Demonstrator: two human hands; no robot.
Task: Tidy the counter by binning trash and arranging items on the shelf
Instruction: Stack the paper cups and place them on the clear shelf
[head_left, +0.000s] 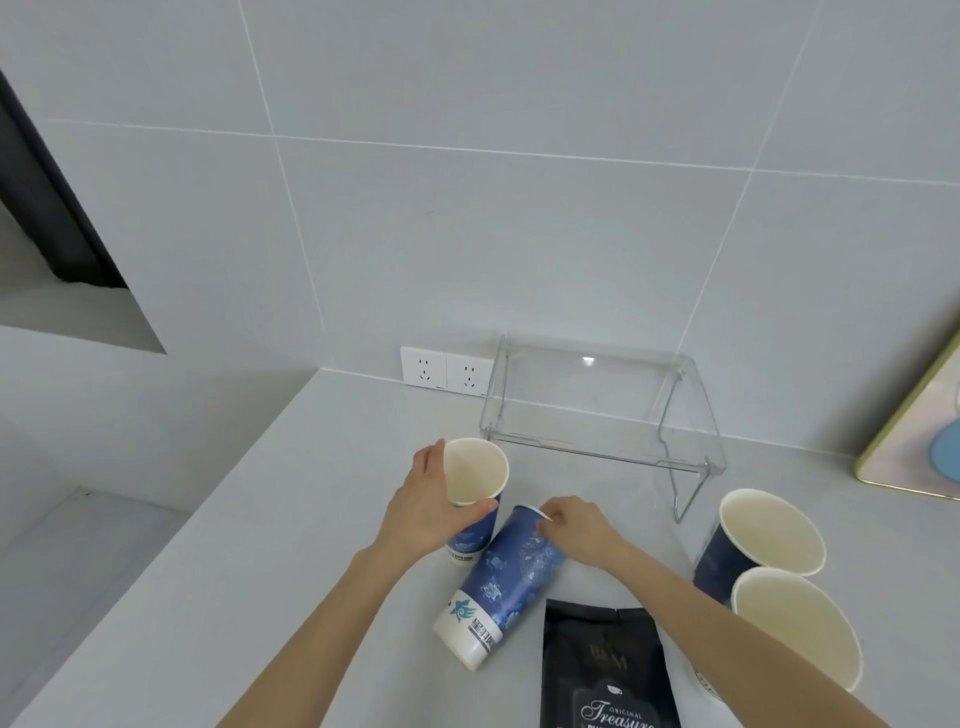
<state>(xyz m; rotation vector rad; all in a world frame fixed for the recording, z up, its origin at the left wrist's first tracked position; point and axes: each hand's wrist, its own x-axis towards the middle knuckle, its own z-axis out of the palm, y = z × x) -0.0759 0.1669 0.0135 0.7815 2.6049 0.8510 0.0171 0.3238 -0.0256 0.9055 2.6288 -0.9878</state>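
My left hand (427, 512) is wrapped around an upright blue-and-white paper cup (475, 478) near its rim. Just right of it, a second blue paper cup (504, 582) lies on its side, its base toward me. My right hand (576, 527) grips that cup at its rim end. A clear acrylic shelf (602, 410) stands against the wall behind the cups, with nothing on it. Two more upright paper cups, one dark blue (769, 532) and one nearer me (797, 626), stand at the right. A black coffee bag (605, 670) lies flat at the front.
The grey counter (260, 545) ends at a drop on the left. A double wall socket (447, 371) sits left of the shelf. A gold-rimmed framed board (914, 441) leans at the far right.
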